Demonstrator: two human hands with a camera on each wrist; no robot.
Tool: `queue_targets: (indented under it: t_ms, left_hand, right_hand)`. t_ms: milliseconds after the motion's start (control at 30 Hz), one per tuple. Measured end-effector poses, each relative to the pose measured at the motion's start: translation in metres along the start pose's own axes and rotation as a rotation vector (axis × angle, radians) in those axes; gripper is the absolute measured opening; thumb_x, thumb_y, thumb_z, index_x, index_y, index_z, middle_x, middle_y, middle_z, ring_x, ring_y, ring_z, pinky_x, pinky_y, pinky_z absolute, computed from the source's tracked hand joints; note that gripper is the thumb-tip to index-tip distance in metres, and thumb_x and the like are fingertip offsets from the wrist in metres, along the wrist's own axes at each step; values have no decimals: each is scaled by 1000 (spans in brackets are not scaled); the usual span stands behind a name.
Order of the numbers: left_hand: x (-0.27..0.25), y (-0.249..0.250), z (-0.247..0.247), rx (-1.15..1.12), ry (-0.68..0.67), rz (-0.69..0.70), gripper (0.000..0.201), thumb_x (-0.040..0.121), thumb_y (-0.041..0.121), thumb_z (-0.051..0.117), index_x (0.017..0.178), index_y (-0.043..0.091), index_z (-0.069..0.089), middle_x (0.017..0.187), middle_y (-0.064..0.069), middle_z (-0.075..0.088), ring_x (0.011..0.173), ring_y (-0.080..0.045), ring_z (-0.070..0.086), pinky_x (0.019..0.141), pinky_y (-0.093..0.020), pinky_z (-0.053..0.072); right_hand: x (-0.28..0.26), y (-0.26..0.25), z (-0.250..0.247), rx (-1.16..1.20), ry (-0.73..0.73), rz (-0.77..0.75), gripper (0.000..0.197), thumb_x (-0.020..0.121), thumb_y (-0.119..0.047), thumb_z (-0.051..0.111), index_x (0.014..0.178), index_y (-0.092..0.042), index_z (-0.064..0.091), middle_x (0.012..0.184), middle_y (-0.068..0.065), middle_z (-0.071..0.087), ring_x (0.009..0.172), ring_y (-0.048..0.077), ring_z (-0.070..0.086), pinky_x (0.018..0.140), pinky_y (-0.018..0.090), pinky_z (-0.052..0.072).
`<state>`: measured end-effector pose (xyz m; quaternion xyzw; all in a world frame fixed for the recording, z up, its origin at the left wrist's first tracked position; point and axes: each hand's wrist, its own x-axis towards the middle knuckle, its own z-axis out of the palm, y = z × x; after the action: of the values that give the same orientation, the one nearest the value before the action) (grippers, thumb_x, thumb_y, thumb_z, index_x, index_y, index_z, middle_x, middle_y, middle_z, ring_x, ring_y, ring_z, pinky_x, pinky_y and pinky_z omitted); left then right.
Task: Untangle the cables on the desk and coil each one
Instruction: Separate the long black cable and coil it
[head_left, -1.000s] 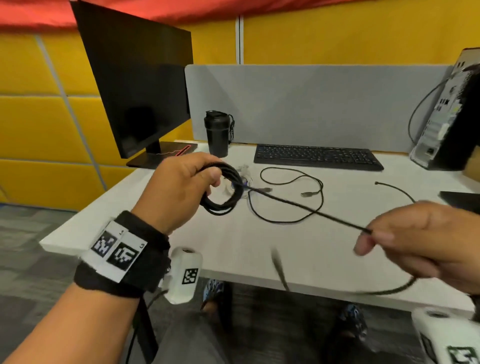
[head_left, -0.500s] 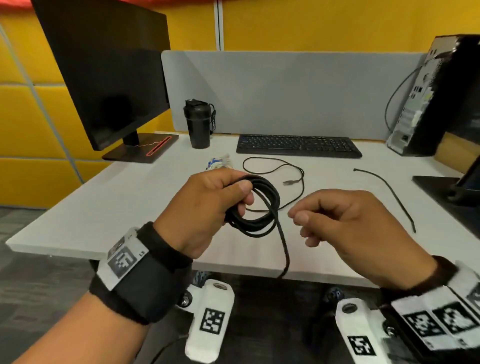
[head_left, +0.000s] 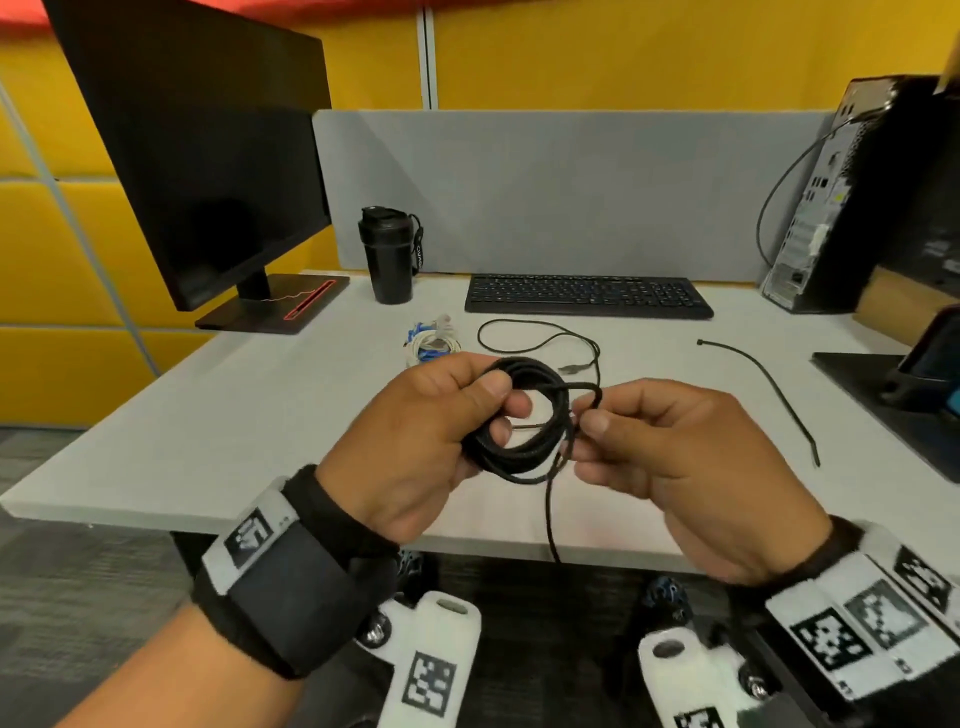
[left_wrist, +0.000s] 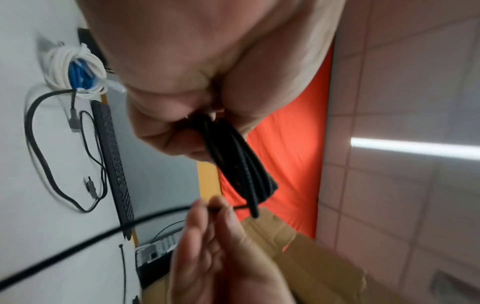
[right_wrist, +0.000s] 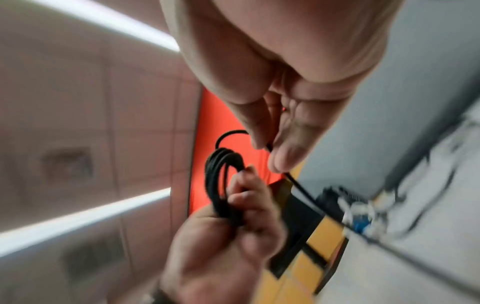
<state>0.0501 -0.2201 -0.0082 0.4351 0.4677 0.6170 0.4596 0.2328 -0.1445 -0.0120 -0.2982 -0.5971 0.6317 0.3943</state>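
The left hand (head_left: 410, 441) grips a black coil (head_left: 524, 415) of cable, thumb pressed over the top of the loops and fingers curled through the middle. The right hand (head_left: 675, 457), just at the coil's 3 o'clock, pinches the cable's loose strand between thumb and forefinger. From that pinch the free tail (head_left: 549, 514) hangs straight down toward 6 o'clock, past the front edge of the desk (head_left: 208, 415). Both hands are held above the desk, near its front edge.

On the desk beyond the coil, at about 11 o'clock, lies a white and blue bundle (head_left: 431, 340) of cable, already wound. At 12 o'clock a thin black cable (head_left: 540, 338) lies in a loose open loop, its plug near the coil. At 2 o'clock a short black strap (head_left: 763, 387) lies stretched out alone, well apart from the others.

Farther back, a keyboard (head_left: 587, 296) sits at 12 o'clock, a black cup (head_left: 389, 254) at 11 o'clock, and a monitor (head_left: 208, 156) at 10 o'clock. A computer tower (head_left: 857, 197) stands at 2 o'clock.
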Motion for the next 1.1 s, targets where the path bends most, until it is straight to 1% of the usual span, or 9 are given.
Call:
queue_targets:
  t_ms: [133, 300, 467, 567, 667, 800, 867, 967, 1100]
  left_hand:
    - [-2, -16, 11, 357, 60, 185, 20, 103, 9, 50, 106, 15, 68, 87, 1, 74, 65, -10, 55, 67, -29, 46]
    - [-1, -24, 9, 590, 90, 241, 17, 104, 12, 48, 106, 19, 64, 83, -3, 75, 65, -10, 60, 66, -25, 48]
    - [-3, -29, 12, 773, 181, 325, 15, 104, 19, 46, 106, 23, 61, 76, 8, 67, 73, -2, 61, 66, -16, 46]
    - [-8, -30, 19, 887, 286, 456, 14, 104, 22, 46, 108, 23, 59, 80, 11, 63, 80, -3, 59, 66, -16, 45]
    - [-11, -33, 28, 928, 264, 534, 18, 103, 25, 43, 111, 19, 59, 84, 8, 64, 78, -8, 58, 69, -25, 46]
    - [-10, -33, 28, 911, 254, 561, 16, 101, 23, 46, 109, 18, 59, 87, 8, 64, 79, -7, 57, 71, -23, 45]
    - [-10, -32, 27, 919, 270, 554, 17, 100, 25, 46, 109, 18, 59, 85, 9, 63, 79, -7, 56, 69, -20, 45]
    - [-10, -33, 29, 901, 268, 515, 16, 100, 27, 46, 109, 20, 58, 84, 11, 62, 78, -7, 58, 68, -18, 45]
    - [-11, -36, 30, 887, 235, 506, 12, 102, 24, 49, 110, 21, 58, 83, 11, 62, 78, -7, 60, 69, -24, 48]
  right_hand:
    - [-3, 2, 5, 280, -107, 224, 8, 77, -13, 66, 77, -10, 73, 87, 16, 73, 70, 19, 72, 60, 30, 60]
    - [1, 6, 4, 233, -23, 407, 8, 91, -10, 60, 97, -15, 61, 110, 19, 71, 79, 19, 63, 64, 30, 49]
    - [-1, -4, -2, 263, -210, 504, 20, 84, -31, 64, 102, -25, 66, 106, 9, 71, 94, 17, 61, 85, 40, 37]
    - [-7, -5, 2, 287, -312, 439, 32, 75, -33, 74, 105, -23, 69, 98, 2, 67, 97, 16, 59, 96, 45, 37]
    - [-11, -1, 10, 342, -315, 355, 29, 71, -26, 77, 98, -18, 69, 79, -1, 59, 80, 14, 56, 91, 45, 38]
    - [-10, -3, 15, 326, -268, 256, 46, 74, -6, 77, 116, -2, 58, 84, 7, 64, 74, 15, 65, 86, 36, 54]
    - [-11, -2, 17, 160, -168, 176, 46, 73, -2, 77, 114, -6, 58, 83, 10, 69, 74, 21, 71, 77, 34, 60]
    - [-12, 0, 17, -171, -2, 4, 39, 75, -5, 81, 107, -17, 62, 81, 14, 70, 79, 30, 74, 77, 44, 62]
    - [-12, 1, 12, -512, 28, -155, 35, 74, -23, 83, 100, -31, 61, 75, -1, 73, 71, 16, 73, 74, 43, 61]
